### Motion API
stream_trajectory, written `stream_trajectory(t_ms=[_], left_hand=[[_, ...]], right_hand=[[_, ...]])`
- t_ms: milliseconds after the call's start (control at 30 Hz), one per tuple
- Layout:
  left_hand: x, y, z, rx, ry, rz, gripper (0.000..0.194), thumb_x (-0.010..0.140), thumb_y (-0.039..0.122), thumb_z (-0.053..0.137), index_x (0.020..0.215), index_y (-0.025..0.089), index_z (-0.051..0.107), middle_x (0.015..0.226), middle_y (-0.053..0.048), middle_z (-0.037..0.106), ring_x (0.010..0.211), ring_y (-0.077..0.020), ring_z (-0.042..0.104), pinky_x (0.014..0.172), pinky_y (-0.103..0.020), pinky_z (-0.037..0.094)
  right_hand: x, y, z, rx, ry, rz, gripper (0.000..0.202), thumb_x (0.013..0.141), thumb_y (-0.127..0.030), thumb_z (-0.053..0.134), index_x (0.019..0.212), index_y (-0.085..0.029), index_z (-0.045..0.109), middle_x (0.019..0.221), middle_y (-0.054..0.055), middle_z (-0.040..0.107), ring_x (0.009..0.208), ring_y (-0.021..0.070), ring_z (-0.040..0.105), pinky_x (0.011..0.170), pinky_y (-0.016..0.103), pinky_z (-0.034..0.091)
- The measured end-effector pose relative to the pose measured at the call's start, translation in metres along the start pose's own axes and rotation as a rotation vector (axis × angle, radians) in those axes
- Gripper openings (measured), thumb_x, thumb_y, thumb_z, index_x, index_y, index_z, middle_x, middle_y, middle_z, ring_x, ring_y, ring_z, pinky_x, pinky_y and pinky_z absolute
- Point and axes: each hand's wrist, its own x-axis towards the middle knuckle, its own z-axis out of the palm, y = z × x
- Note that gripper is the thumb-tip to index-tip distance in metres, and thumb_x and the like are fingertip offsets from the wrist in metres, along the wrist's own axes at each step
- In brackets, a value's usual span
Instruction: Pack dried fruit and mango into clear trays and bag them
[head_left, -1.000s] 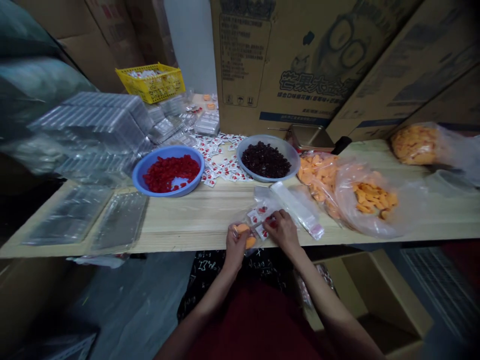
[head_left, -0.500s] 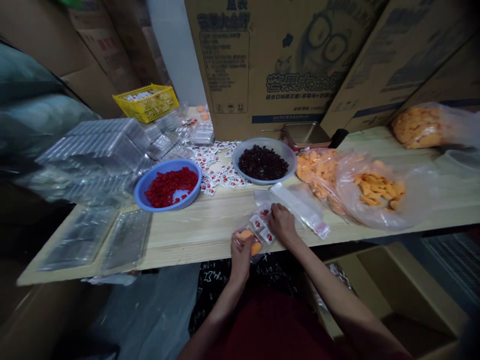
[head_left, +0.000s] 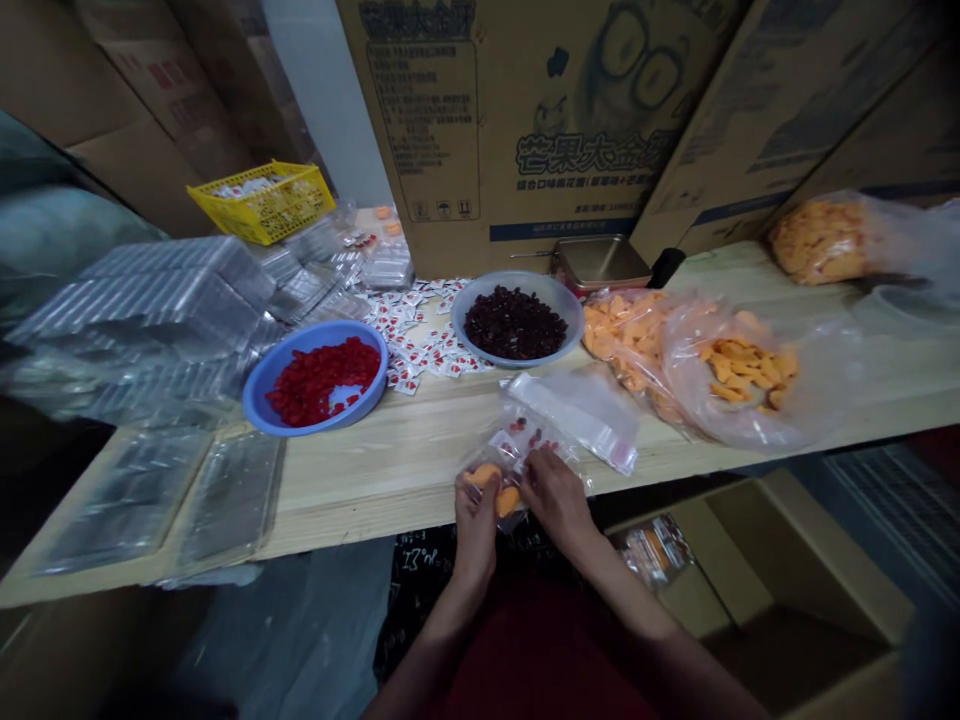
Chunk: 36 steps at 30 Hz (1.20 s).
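At the table's front edge, my left hand [head_left: 476, 518] pinches the near left corner of a clear plastic pack [head_left: 501, 462]. Orange dried-fruit slices [head_left: 508, 500] show through it, with small white packets and red and dark pieces farther up. My right hand [head_left: 556, 497] is closed at the pack's right side, fingers bent over thin clear film; the fingertips are partly hidden. Just beyond lies a stack of flat clear bags [head_left: 577, 408]. A bowl of dark dried fruit [head_left: 517, 322] stands behind, and a blue bowl [head_left: 259, 400] of red pieces is to the left.
Small white packets [head_left: 405, 350] lie scattered between the bowls. Stacked clear trays [head_left: 150, 300] and a yellow basket [head_left: 300, 205] fill the left. Bags of orange slices [head_left: 630, 335] lie to the right. An open carton [head_left: 817, 560] sits below the table edge.
My right hand has come down toward me, from the pack's far end to its right side. Clear film now covers more of the packets. The view has shifted slightly.
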Motion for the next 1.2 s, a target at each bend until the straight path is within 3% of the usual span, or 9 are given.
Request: stream_trajectory(t_ms=[167, 267, 467, 633, 800, 933, 1000, 1067, 1200], left_hand=[[-0.009, 0.021, -0.007, 0.116, -0.317, -0.281, 0.051, 0.076, 0.046, 0.076, 0.115, 0.016, 0.061, 0.105, -0.011, 0.071, 0.098, -0.0230, 0.068, 0.089, -0.037, 0.053], [-0.003, 0.034, -0.007, 0.238, -0.429, -0.294, 0.050, 0.075, 0.050, 0.076, 0.108, 0.015, 0.062, 0.089, -0.009, 0.072, 0.081, -0.0201, 0.069, 0.078, -0.036, 0.057], [0.025, 0.032, 0.012, 0.247, -0.377, -0.129, 0.041, 0.069, 0.045, 0.080, 0.088, 0.014, 0.063, 0.077, -0.003, 0.070, 0.066, -0.0135, 0.065, 0.067, -0.027, 0.054], [0.040, 0.012, 0.025, 0.278, -0.179, 0.104, 0.034, 0.064, 0.038, 0.081, 0.064, 0.015, 0.055, 0.058, 0.004, 0.058, 0.055, -0.0086, 0.051, 0.056, -0.020, 0.044], [0.038, 0.003, 0.007, 0.251, -0.193, -0.005, 0.033, 0.069, 0.043, 0.078, 0.082, 0.015, 0.066, 0.075, -0.001, 0.068, 0.067, -0.0133, 0.061, 0.067, -0.025, 0.051], [0.031, 0.010, -0.020, 0.213, -0.263, -0.142, 0.047, 0.076, 0.051, 0.073, 0.103, 0.014, 0.066, 0.101, -0.010, 0.072, 0.085, -0.0187, 0.069, 0.084, -0.033, 0.053], [0.027, 0.018, -0.033, 0.315, -0.282, -0.163, 0.049, 0.076, 0.055, 0.071, 0.104, 0.014, 0.065, 0.096, -0.011, 0.072, 0.083, -0.0196, 0.069, 0.081, -0.034, 0.054], [0.025, 0.027, -0.045, 0.524, -0.229, -0.066, 0.046, 0.080, 0.057, 0.065, 0.097, 0.014, 0.065, 0.084, -0.008, 0.070, 0.073, -0.0182, 0.067, 0.072, -0.032, 0.054], [0.031, 0.042, -0.056, 0.977, 0.004, 0.446, 0.034, 0.088, 0.048, 0.059, 0.104, 0.019, 0.063, 0.093, -0.007, 0.067, 0.078, -0.0190, 0.061, 0.078, -0.035, 0.051]], right_hand=[[-0.011, 0.012, -0.014, 0.060, 0.036, 0.048, 0.015, 0.094, -0.015, 0.045, 0.081, -0.021, 0.051, 0.080, 0.003, 0.057, 0.075, 0.0195, 0.055, 0.066, 0.028, 0.036], [-0.003, 0.014, -0.017, 0.145, 0.073, 0.046, 0.015, 0.094, -0.016, 0.044, 0.081, -0.021, 0.050, 0.079, 0.003, 0.057, 0.075, 0.0192, 0.055, 0.067, 0.028, 0.036], [0.010, -0.002, -0.024, 0.411, 0.088, -0.039, 0.014, 0.092, -0.015, 0.047, 0.079, -0.021, 0.049, 0.075, 0.001, 0.055, 0.072, 0.0169, 0.054, 0.065, 0.027, 0.038], [0.005, -0.015, -0.019, 0.492, 0.059, -0.125, 0.013, 0.092, -0.014, 0.047, 0.083, -0.021, 0.054, 0.082, 0.003, 0.059, 0.078, 0.0178, 0.056, 0.071, 0.028, 0.043], [-0.007, -0.002, -0.012, 0.411, 0.043, -0.123, 0.010, 0.094, -0.029, 0.057, 0.096, -0.021, 0.062, 0.095, 0.006, 0.064, 0.094, 0.0224, 0.061, 0.085, 0.036, 0.049], [-0.021, 0.012, 0.001, 0.136, 0.016, -0.224, 0.082, 0.076, -0.042, 0.079, 0.146, -0.022, 0.042, 0.153, 0.017, 0.038, 0.145, 0.0362, 0.028, 0.114, 0.057, 0.030], [-0.027, 0.016, 0.014, 0.008, -0.051, -0.266, 0.094, 0.074, -0.034, 0.082, 0.153, -0.021, 0.031, 0.161, 0.017, 0.024, 0.150, 0.0369, 0.013, 0.117, 0.061, 0.022], [-0.034, 0.019, 0.029, -0.088, -0.087, -0.314, 0.089, 0.078, -0.024, 0.078, 0.154, -0.023, 0.031, 0.162, 0.013, 0.022, 0.151, 0.0353, 0.008, 0.119, 0.062, 0.017], [-0.046, 0.028, 0.053, -0.156, -0.002, -0.400, 0.062, 0.091, -0.015, 0.060, 0.148, -0.030, 0.042, 0.158, 0.005, 0.034, 0.152, 0.0300, 0.008, 0.119, 0.064, 0.010]])
